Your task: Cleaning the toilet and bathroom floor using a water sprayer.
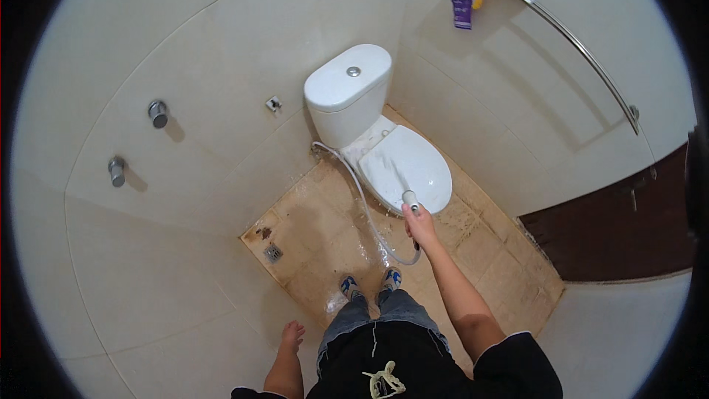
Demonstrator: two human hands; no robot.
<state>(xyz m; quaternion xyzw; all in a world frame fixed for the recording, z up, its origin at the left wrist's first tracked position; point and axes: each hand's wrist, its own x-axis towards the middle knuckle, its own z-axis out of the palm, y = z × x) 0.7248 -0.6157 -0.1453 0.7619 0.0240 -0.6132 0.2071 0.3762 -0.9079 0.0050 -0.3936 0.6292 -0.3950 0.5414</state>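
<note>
My right hand (421, 227) is closed around a white handheld bidet sprayer (410, 198), held in front of the toilet. A stream of water (396, 170) runs from its head onto the closed white toilet lid (425, 166). From the sprayer a pale hose (363, 196) loops down near the floor and back to the wall beside the toilet tank (347, 89). My left hand (293, 334) hangs low at my left side, empty, its fingers loosely extended and touching nothing.
Wet tan tiles (325, 214) cover the floor, with a square drain (273, 253) near the left corner. Metal wall fittings (158, 114) and a holder (274, 104) stick out at left. A towel bar (591, 59) and purple packet (461, 13) are at right, above a dark door (613, 222).
</note>
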